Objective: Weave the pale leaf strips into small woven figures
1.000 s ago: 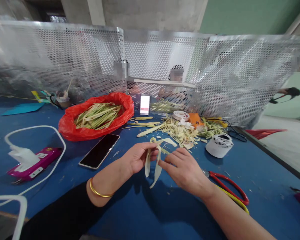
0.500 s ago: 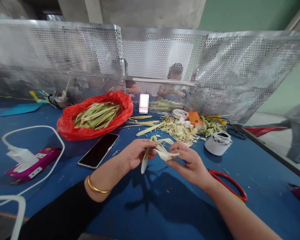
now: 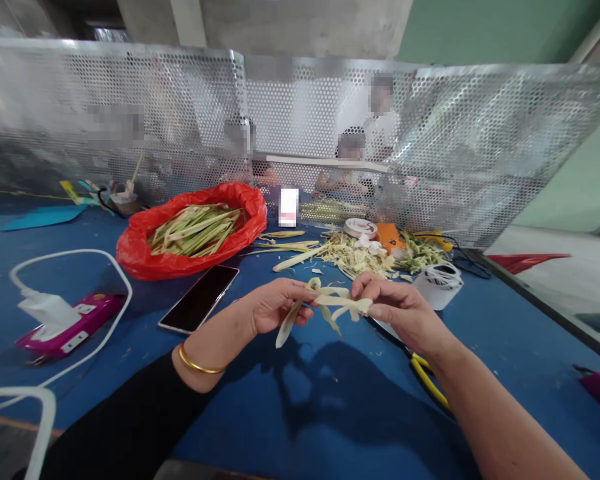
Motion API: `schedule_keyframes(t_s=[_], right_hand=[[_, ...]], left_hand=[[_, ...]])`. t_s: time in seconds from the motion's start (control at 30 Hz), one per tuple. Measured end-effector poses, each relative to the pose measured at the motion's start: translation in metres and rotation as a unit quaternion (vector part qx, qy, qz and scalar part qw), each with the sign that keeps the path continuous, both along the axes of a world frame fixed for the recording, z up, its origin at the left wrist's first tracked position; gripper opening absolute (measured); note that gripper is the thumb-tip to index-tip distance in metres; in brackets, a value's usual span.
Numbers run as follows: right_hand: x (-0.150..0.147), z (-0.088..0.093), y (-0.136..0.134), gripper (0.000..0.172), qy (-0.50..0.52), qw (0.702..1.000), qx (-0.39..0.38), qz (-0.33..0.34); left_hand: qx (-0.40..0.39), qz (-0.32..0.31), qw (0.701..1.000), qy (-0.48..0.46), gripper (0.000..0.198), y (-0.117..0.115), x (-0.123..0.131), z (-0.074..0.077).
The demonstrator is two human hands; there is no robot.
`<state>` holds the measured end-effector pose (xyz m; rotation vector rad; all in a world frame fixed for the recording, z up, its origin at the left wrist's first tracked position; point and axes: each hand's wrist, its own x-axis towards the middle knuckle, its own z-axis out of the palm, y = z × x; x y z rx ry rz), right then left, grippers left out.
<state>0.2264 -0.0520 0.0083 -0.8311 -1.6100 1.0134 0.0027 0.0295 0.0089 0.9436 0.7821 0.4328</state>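
My left hand and my right hand both pinch a pale yellow leaf strip that is looped and folded between them, just above the blue table. One loose end of the strip hangs down below my left fingers. A gold bangle circles my left wrist. Scissors with red and yellow handles lie on the table under my right forearm, partly hidden by it.
A red bag of green leaf strips sits at back left, a black phone in front of it. Leaf scraps, a white tape roll, a pink device with white cable. Perforated metal screen behind, people beyond it.
My right hand rose and shifted right, pulling the strip out sideways between the hands. The scissors' yellow handle now shows under my forearm. A person appeared behind the screen.
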Motion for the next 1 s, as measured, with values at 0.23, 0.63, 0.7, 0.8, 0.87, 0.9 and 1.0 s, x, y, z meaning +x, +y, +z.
schedule_keyframes(t_s=[0.23, 0.63, 0.7, 0.8, 0.87, 0.9, 1.0], right_hand=[[-0.014, -0.007, -0.003, 0.014, 0.147, 0.988, -0.041, -0.006], [-0.032, -0.004, -0.008, 0.018, -0.172, 0.96, 0.044, -0.216], [-0.035, -0.006, -0.008, 0.017, -0.195, 0.951, 0.065, -0.23], [-0.035, -0.009, -0.007, 0.017, -0.21, 0.949, 0.076, -0.223], [-0.035, -0.01, -0.007, 0.017, -0.217, 0.95, 0.069, -0.212], [-0.035, -0.01, -0.006, 0.016, -0.22, 0.951, 0.063, -0.206], [-0.035, -0.011, -0.006, 0.014, -0.227, 0.953, 0.048, -0.196]], left_hand=[[-0.073, -0.008, 0.997, -0.032, 0.008, 0.002, 0.0, -0.001], [0.135, 0.096, 0.983, 0.077, 0.012, -0.021, 0.018, -0.004], [0.155, 0.097, 0.98, 0.085, 0.01, -0.024, 0.019, -0.003], [0.173, 0.1, 0.976, 0.089, 0.008, -0.027, 0.021, -0.003], [0.183, 0.105, 0.973, 0.087, 0.008, -0.029, 0.021, -0.004], [0.188, 0.108, 0.972, 0.086, 0.009, -0.029, 0.021, -0.004], [0.198, 0.112, 0.97, 0.086, 0.01, -0.03, 0.022, -0.004]])
